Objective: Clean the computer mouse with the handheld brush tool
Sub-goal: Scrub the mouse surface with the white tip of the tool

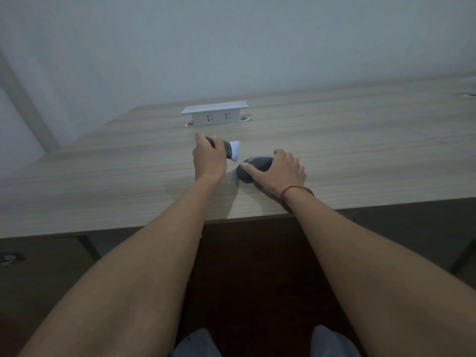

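Note:
A dark computer mouse [253, 167] lies on the pale wooden desk [103, 181], near the middle. My right hand [280, 171] grips it from the right side, thumb laid along its near edge and fingers over its far side. My left hand [208, 159] is closed around the dark handle of a brush [230, 150]. The brush's white bristles point right and down, and hang just above and left of the mouse without clearly touching it. A red string sits on my right wrist.
A white pop-up socket box [215, 115] stands on the desk behind my hands, next to two cable holes. The desk's front edge [154, 226] runs below my forearms. A plain wall rises at the back.

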The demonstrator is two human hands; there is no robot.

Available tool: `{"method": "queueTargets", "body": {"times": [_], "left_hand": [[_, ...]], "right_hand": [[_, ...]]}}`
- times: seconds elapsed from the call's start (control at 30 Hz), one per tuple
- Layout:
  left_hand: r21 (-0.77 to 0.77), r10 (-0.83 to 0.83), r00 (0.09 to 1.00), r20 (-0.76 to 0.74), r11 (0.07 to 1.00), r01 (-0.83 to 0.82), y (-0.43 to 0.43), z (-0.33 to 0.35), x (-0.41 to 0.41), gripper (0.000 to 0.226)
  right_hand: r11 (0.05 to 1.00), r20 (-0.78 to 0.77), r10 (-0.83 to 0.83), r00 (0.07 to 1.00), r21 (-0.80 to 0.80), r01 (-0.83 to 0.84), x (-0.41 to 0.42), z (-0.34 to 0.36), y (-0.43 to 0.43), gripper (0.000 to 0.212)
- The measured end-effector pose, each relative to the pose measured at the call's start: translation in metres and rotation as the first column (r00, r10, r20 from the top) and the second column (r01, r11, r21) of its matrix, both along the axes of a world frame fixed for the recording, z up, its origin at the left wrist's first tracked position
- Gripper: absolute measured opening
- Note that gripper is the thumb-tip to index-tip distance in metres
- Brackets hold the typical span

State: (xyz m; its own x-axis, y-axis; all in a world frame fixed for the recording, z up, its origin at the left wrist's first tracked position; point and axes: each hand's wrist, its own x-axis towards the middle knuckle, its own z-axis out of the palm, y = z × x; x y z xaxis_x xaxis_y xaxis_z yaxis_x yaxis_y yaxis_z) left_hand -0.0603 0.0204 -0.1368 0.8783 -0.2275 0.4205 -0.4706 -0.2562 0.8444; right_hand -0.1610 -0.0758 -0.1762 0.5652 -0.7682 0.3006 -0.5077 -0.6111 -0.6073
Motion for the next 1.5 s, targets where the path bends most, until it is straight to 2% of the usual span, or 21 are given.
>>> {"method": "queueTargets", "body": {"times": [0.13,0.27,0.43,0.6,0.73,0.8,0.87,0.9,1.03,1.07,1.2,1.33,1.43,1.5], "left_hand": [[0.113,-0.054,0.998,-0.027,0.992,0.057,-0.003,-0.011,0.003,0.015],[0.266,-0.014,1.000,-0.002,0.964,0.014,0.005,-0.014,0.012,0.027],[0.107,-0.102,0.995,0.011,0.989,0.100,0.005,-0.005,0.003,0.016],[0.271,-0.048,0.998,0.038,0.962,0.036,0.012,-0.011,0.008,0.026],[0.133,-0.055,0.998,0.022,0.990,0.052,0.009,0.000,0.007,0.016],[0.207,-0.095,0.995,0.013,0.974,0.090,0.007,-0.005,0.006,0.017],[0.303,-0.070,0.998,-0.007,0.950,0.069,0.008,-0.011,0.007,0.023],[0.303,-0.048,0.999,-0.008,0.952,0.048,0.008,-0.012,0.008,0.023],[0.110,-0.063,0.998,-0.019,0.992,0.065,0.004,-0.005,0.003,0.015],[0.106,-0.077,0.997,-0.012,0.991,0.078,0.003,-0.006,0.001,0.015],[0.221,-0.038,0.999,-0.020,0.974,0.041,0.004,-0.008,0.003,0.023],[0.174,-0.061,0.997,0.041,0.983,0.053,-0.001,0.004,0.002,0.016],[0.305,-0.042,0.999,0.030,0.952,0.031,0.000,-0.003,0.000,0.022],[0.340,-0.012,1.000,0.012,0.941,0.007,0.002,-0.004,0.001,0.024]], "right_hand": [[0.997,0.007,0.059,0.998,0.044,-0.059,0.000,0.002,-0.002,0.088],[0.991,-0.015,0.127,0.992,0.049,-0.126,0.000,0.002,-0.005,0.074],[0.983,-0.058,0.182,0.982,0.037,-0.180,0.004,-0.004,-0.005,0.077],[0.987,-0.103,0.146,0.984,-0.054,-0.152,0.007,-0.004,0.001,0.088],[0.982,-0.096,0.180,0.979,-0.044,-0.185,0.006,-0.003,0.001,0.071],[0.978,-0.077,0.203,0.976,-0.032,-0.206,0.006,-0.004,0.001,0.066],[0.976,-0.063,0.213,0.975,-0.031,-0.215,0.005,-0.005,0.001,0.064],[0.977,-0.059,0.210,0.976,-0.033,-0.213,0.005,-0.005,0.001,0.064],[0.971,-0.085,0.235,0.968,-0.024,-0.238,0.007,-0.004,-0.002,0.061],[0.968,-0.089,0.247,0.965,-0.019,-0.250,0.007,-0.004,-0.004,0.060],[0.965,-0.075,0.260,0.963,-0.019,-0.262,0.007,-0.006,-0.005,0.062],[0.965,-0.065,0.260,0.963,-0.016,-0.262,0.007,-0.006,-0.005,0.061],[0.964,-0.033,0.266,0.963,0.012,-0.266,0.008,-0.009,-0.005,0.060],[0.964,-0.029,0.266,0.963,0.008,-0.266,0.007,-0.008,-0.005,0.061]]}}
